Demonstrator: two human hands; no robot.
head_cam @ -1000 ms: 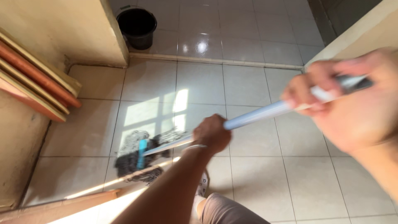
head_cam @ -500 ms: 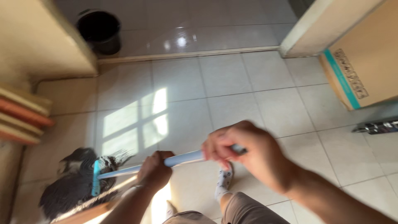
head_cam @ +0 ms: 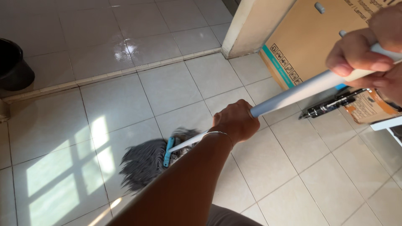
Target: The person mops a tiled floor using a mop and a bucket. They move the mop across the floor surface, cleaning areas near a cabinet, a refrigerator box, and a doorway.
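— What have you got in your hands?

— A mop. My left hand (head_cam: 235, 121) is wrapped tight round the pale blue mop handle (head_cam: 293, 94) about halfway down, knuckles up, with a thin bracelet on that wrist. My right hand (head_cam: 368, 54) is closed on the top end of the same handle, close under the camera at the upper right.

— And the mop head?

— The mop head (head_cam: 148, 161) lies flat on the tiled floor (head_cam: 176, 83), grey strings spread out to the left of a teal clamp (head_cam: 168, 151) where the handle joins it. It sits just right of a patch of window light on the tiles.

— What else is near you?

— A cardboard box (head_cam: 301, 37) with a teal stripe leans beside a cream wall corner (head_cam: 247, 25) at the upper right. Below it, on the floor, lies a dark tube-like tool (head_cam: 331, 106) next to an orange-labelled pack (head_cam: 368, 106). A black bucket (head_cam: 12, 65) stands well away at the left edge, beyond a low step in the tiles.
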